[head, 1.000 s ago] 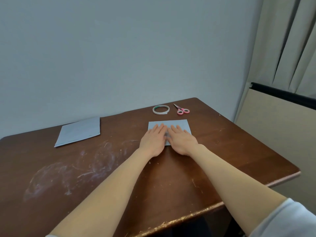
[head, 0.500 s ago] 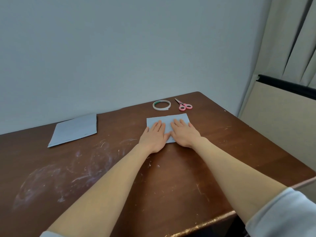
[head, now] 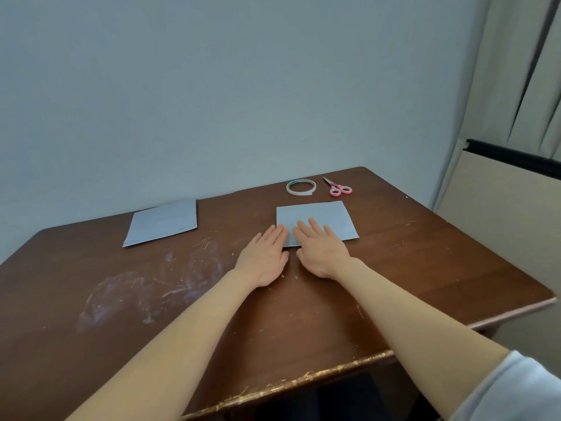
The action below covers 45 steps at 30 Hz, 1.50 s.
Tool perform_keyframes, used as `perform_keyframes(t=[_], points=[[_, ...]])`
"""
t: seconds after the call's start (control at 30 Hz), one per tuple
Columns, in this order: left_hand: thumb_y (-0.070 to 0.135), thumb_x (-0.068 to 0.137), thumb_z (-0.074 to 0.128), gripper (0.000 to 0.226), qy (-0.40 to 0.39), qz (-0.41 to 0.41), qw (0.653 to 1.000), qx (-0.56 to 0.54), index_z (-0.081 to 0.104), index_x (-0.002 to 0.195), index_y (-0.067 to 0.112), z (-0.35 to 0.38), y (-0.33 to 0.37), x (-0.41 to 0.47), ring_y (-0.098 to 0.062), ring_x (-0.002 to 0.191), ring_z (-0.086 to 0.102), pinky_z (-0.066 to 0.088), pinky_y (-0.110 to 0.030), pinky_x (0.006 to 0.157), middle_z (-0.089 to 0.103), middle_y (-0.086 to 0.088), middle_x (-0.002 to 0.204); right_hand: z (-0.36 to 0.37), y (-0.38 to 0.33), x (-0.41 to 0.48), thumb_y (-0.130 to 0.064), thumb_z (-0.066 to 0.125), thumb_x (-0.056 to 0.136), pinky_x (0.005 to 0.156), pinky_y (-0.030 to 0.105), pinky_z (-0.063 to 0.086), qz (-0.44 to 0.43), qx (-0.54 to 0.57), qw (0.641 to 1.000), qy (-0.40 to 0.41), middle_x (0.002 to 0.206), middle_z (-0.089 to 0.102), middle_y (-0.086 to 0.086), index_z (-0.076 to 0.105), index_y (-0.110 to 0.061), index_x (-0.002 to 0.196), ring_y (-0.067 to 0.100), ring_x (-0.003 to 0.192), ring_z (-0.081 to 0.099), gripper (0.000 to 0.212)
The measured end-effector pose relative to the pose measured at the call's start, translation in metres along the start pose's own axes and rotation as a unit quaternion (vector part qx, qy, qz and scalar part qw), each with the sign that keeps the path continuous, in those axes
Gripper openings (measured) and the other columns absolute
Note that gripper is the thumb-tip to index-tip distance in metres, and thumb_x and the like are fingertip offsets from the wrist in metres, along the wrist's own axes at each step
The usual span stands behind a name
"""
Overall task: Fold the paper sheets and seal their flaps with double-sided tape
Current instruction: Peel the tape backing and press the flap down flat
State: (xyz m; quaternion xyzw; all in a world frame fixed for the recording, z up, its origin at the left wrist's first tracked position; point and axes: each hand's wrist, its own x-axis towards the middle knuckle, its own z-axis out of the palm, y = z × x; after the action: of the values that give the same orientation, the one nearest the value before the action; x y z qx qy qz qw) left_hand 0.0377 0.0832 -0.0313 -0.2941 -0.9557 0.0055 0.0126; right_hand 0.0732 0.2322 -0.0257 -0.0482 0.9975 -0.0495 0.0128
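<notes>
A folded sheet of pale blue paper [head: 318, 218] lies flat on the dark brown tabletop [head: 425, 268], and everything else is placed here relative to it. The left hand [head: 265, 258] rests palm down at the sheet's near left corner; its fingers [head: 277, 235] are straight and held close together, with only the tips reaching the paper's left edge while the palm sits on bare wood. The right hand [head: 323, 253] lies palm down beside it, its fingers slightly fanned and lying flat over the near edge of the sheet, the heel of the hand on the wood. Neither hand pinches or lifts anything; both simply lie flat. The two thumbs are close to each other just in front of the sheet's near edge.

Beyond the sheet's far edge sits a roll of double-sided tape [head: 301, 187], lying flat, and just to the right of the roll are small scissors with pink handles [head: 338, 188], closed. Well to the left of the folded sheet lies a second stack of pale blue paper [head: 162, 223], flat and untouched. Whitish scuffs mark the wood to the near left of the sheet, and the tabletop's near edge is chipped.
</notes>
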Motion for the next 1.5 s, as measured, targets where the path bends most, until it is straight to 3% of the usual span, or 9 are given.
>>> perform_keyframes(t=[0.3,0.73,0.87,0.97,1.03,1.1,1.2,1.5], points=[[0.036,0.103,0.016,0.055,-0.057,0.002,0.998,0.003,0.002,0.153,0.018,-0.001,0.003,-0.003,-0.012,0.148,0.001,0.006,-0.035,0.121,-0.001,0.002,0.161,-0.004,-0.005,-0.003,-0.039,0.019,0.103,0.12,0.046,0.0,0.007,-0.027,0.998,-0.052,0.163,-0.001,0.002,0.004,-0.017,0.155,0.017,0.15,-0.002,0.059],[0.035,0.104,0.016,0.054,-0.075,-0.004,0.997,0.016,0.001,0.154,0.019,-0.008,0.006,-0.002,-0.012,0.148,0.002,0.006,-0.035,0.12,-0.003,0.002,0.161,-0.005,0.045,-0.032,-0.07,0.02,0.092,0.121,0.045,0.006,0.148,-0.012,0.988,-0.04,0.163,0.001,0.005,0.004,-0.011,0.155,0.02,0.15,0.003,0.088],[0.035,0.104,0.017,0.055,-0.078,-0.007,0.997,-0.003,0.002,0.153,0.019,-0.007,0.006,-0.001,-0.014,0.149,0.002,0.007,-0.036,0.121,-0.002,0.001,0.161,-0.012,0.054,-0.034,-0.073,0.021,0.09,0.118,0.054,0.007,0.197,-0.03,0.978,-0.065,0.162,0.01,0.003,0.015,-0.014,0.154,0.032,0.149,0.007,0.087],[0.038,0.102,0.026,0.059,-0.066,-0.043,0.994,-0.071,0.002,0.153,0.022,-0.009,0.005,-0.005,-0.024,0.146,0.021,0.026,-0.039,0.116,0.008,-0.001,0.161,-0.022,0.048,-0.029,-0.065,0.025,0.094,0.116,0.055,0.01,0.223,-0.04,0.973,-0.035,0.158,0.023,0.006,0.036,-0.016,0.147,0.035,0.146,0.013,0.074],[0.036,0.102,0.029,0.061,-0.033,-0.064,0.994,-0.078,0.001,0.153,0.02,-0.012,0.002,-0.006,-0.024,0.144,0.027,0.032,-0.037,0.112,0.006,-0.002,0.161,-0.023,0.039,-0.024,-0.052,0.028,0.099,0.117,0.052,0.012,0.163,-0.052,0.985,0.015,0.159,0.018,0.005,0.031,-0.015,0.149,0.032,0.147,0.009,0.062],[0.033,0.103,0.026,0.059,-0.014,-0.044,0.998,-0.039,0.001,0.153,0.016,-0.011,0.004,-0.006,-0.019,0.148,0.012,0.019,-0.034,0.119,0.0,-0.002,0.161,-0.02,0.026,-0.019,-0.039,0.027,0.102,0.12,0.047,0.007,0.061,-0.042,0.997,0.027,0.163,0.004,0.002,0.016,-0.016,0.153,0.025,0.149,-0.001,0.057],[0.03,0.103,0.025,0.057,-0.028,-0.004,0.999,-0.019,0.002,0.153,0.013,-0.008,0.011,-0.003,-0.014,0.149,0.001,0.006,-0.031,0.12,-0.001,-0.002,0.161,-0.008,0.004,-0.011,-0.031,0.026,0.103,0.121,0.043,0.002,-0.013,-0.028,1.0,-0.001,0.163,-0.003,0.001,0.005,-0.015,0.155,0.021,0.15,-0.006,0.058],[0.03,0.104,0.02,0.053,-0.092,0.003,0.996,-0.01,0.007,0.153,0.015,-0.015,0.008,0.0,-0.012,0.148,0.007,0.012,-0.033,0.121,0.002,0.0,0.161,-0.001,0.001,-0.004,-0.045,0.02,0.103,0.12,0.045,0.005,-0.005,-0.022,0.998,-0.052,0.163,0.0,0.001,0.006,-0.017,0.155,0.018,0.15,0.0,0.06]])
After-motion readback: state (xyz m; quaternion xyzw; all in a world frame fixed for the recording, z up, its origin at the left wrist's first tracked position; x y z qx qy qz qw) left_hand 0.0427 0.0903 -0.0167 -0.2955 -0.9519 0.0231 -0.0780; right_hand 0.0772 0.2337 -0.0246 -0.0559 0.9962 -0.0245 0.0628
